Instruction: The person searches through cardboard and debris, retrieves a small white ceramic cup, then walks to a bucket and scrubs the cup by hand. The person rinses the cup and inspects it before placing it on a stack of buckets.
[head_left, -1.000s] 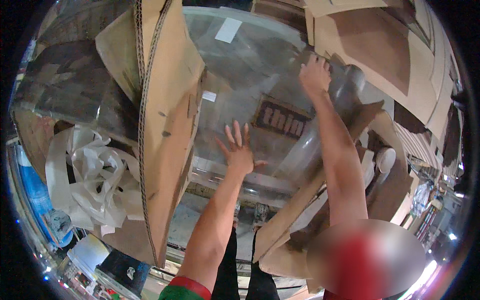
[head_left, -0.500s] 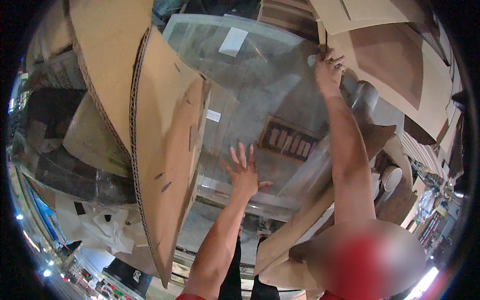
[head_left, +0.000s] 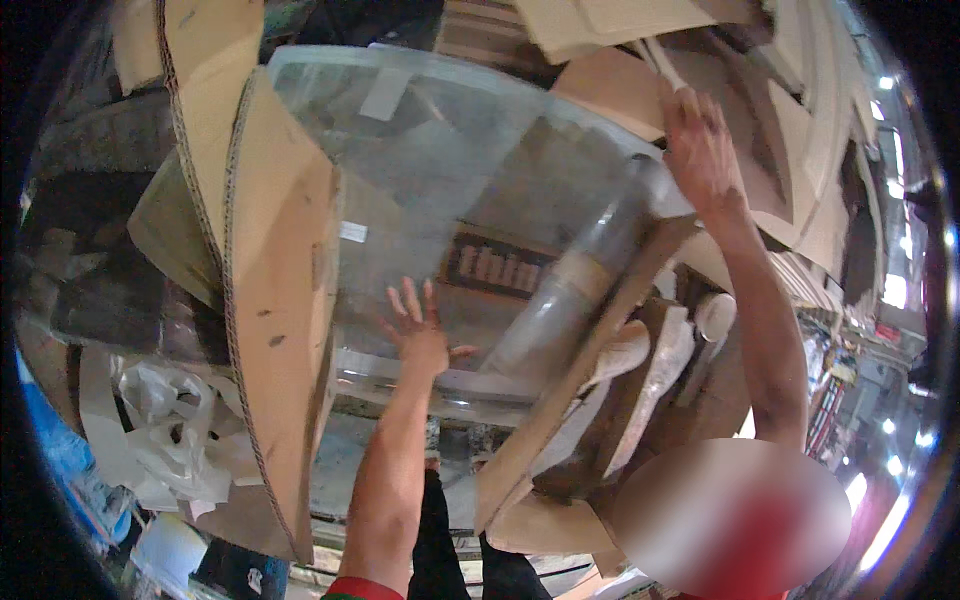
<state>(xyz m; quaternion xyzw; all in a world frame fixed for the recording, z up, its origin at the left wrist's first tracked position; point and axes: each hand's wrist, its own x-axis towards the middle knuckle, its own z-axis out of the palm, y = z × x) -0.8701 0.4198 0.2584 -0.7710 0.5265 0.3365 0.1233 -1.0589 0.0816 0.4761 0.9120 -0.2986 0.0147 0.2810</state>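
Observation:
A large, clear, curved sheet of glass (head_left: 400, 190) lies in front of me between cardboard pieces. My left hand (head_left: 418, 335) rests on its near part, palm down with the fingers spread. Beyond the glass's right edge, my right hand (head_left: 703, 150) reaches out at a brown cardboard flap (head_left: 765, 140). Its fingers are bent and close together around the flap's edge, the tips partly hidden. Through the glass show a dark printed panel (head_left: 500, 262) with pale lettering and a thick clear-looking roll (head_left: 570, 280). A white label (head_left: 353, 232) sticks near the left side.
Tall corrugated cardboard (head_left: 280, 280) stands along the glass's left side. On the right are a cardboard edge (head_left: 590, 370), several rolls (head_left: 713, 317) and stacked cardboard (head_left: 640, 20). Crumpled white plastic (head_left: 165, 420) lies at lower left. A blurred oval covers the lower right.
My right hand has moved right, off the glass's edge and over to the cardboard. The whole view has shifted rightward. My left hand stays spread on about the same spot of glass.

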